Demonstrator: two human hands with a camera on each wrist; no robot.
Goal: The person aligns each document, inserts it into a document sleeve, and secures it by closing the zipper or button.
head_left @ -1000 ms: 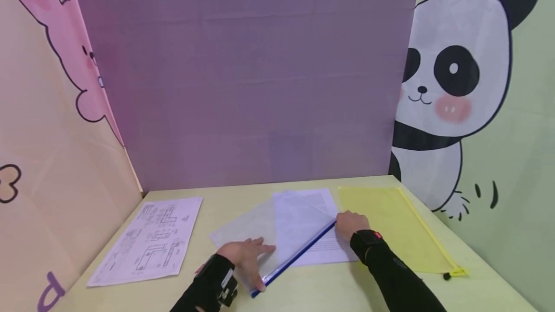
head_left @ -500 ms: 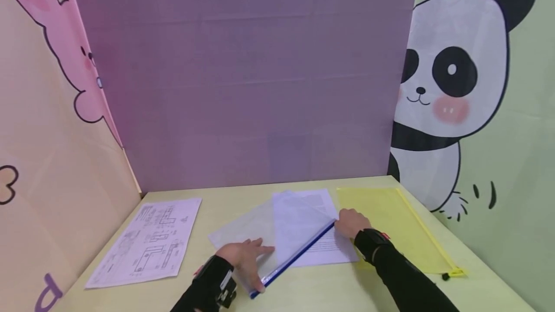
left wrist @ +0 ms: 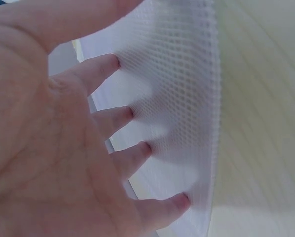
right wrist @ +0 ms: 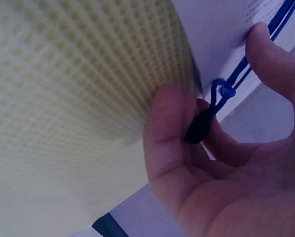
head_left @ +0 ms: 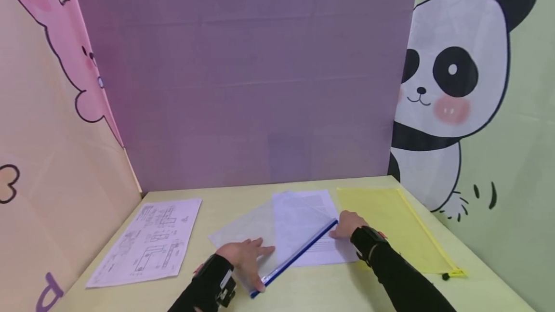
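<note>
A clear mesh zip pouch (head_left: 250, 227) lies slanted on the table, its blue zipper (head_left: 299, 253) running along the near edge. My left hand (head_left: 244, 256) rests on the pouch's near left corner with spread fingers; in the left wrist view its fingertips (left wrist: 143, 148) press the mesh. My right hand (head_left: 349, 224) is at the zipper's far right end. Its thumb (right wrist: 261, 42) stands apart from the fingers, close to the zipper. A black zipper pull (right wrist: 201, 126) on a blue loop lies against the bent fingers. Part of the pull is hidden behind a finger.
A printed sheet (head_left: 318, 201) lies partly under the clear pouch. To the right is a yellow mesh zip pouch (head_left: 392, 225) with a black pull (head_left: 445, 277). A sheet with drawings (head_left: 151, 240) lies at the left. A purple panel (head_left: 260, 85) stands behind the table.
My right thumb has come away from the zipper's end and now reaches out below it, so the blue end shows. My left hand and the pouch have stayed in place.
</note>
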